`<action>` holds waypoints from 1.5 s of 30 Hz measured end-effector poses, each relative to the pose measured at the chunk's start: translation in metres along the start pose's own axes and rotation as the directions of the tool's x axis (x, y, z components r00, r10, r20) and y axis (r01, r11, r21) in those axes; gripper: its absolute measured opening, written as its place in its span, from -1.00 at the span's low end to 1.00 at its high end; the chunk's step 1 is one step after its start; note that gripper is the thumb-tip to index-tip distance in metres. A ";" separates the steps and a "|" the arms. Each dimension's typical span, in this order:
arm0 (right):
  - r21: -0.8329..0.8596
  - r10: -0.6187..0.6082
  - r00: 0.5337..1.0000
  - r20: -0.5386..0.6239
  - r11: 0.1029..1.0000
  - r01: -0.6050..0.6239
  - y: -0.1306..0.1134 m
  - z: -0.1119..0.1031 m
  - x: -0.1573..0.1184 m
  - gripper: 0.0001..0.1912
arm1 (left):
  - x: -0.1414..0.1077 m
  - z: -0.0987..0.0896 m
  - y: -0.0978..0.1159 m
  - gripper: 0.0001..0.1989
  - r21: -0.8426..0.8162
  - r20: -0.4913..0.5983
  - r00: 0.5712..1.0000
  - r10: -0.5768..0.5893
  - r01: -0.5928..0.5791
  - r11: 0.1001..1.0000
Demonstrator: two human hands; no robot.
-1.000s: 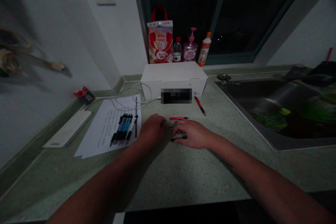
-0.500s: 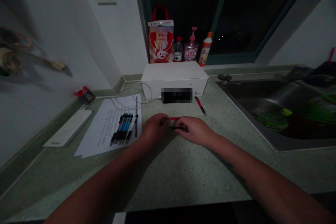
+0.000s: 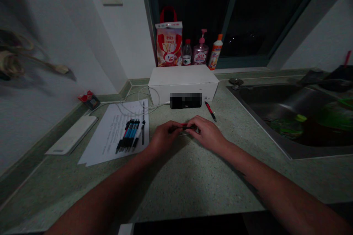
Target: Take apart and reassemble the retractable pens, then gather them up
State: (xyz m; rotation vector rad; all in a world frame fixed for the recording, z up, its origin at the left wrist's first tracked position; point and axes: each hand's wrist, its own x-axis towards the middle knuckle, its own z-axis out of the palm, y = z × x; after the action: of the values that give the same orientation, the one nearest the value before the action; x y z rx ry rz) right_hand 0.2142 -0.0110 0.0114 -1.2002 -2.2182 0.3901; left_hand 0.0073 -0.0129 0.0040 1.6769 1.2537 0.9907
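My left hand (image 3: 164,136) and my right hand (image 3: 207,132) meet over the counter, fingers pinched round a small dark pen-like piece (image 3: 188,127). Its ends are hidden by my fingers. Something red (image 3: 184,124) shows just behind it, and a thin pale object (image 3: 185,134) shows below. Beyond my right hand a red and black pen (image 3: 210,111) lies on the counter. Left of my left hand, several blue, black and white pens (image 3: 131,134) lie side by side on printed sheets (image 3: 106,132).
A white box (image 3: 183,77) stands at the back, with a black device (image 3: 185,101) before it on a white cable (image 3: 129,112). Behind are a red bag (image 3: 169,44) and bottles (image 3: 200,52). A white flat case (image 3: 72,135) lies left; a metal sink (image 3: 275,143) is at right.
Both hands have drawn closer together. The dark piece now lies between the fingertips, a little higher than the one seen between them before.
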 end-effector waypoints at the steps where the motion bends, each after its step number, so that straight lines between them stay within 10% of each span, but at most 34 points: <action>1: 0.007 -0.006 1.000 -0.001 1.000 0.006 0.000 0.000 0.000 -0.94 | 0.000 0.000 -0.001 -0.89 -0.010 -0.004 1.000 0.005 -0.005 1.000; 45: 0.102 0.100 0.992 0.072 0.989 -0.107 -0.001 -0.001 0.001 -0.85 | -0.004 -0.002 0.001 -0.88 0.052 -0.071 0.990 0.120 -0.116 0.992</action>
State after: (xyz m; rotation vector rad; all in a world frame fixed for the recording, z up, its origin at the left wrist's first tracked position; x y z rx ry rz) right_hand 0.2142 -0.0106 0.0131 -1.2657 -2.1674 0.5899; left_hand 0.0050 -0.0165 0.0057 1.7829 1.2459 1.1102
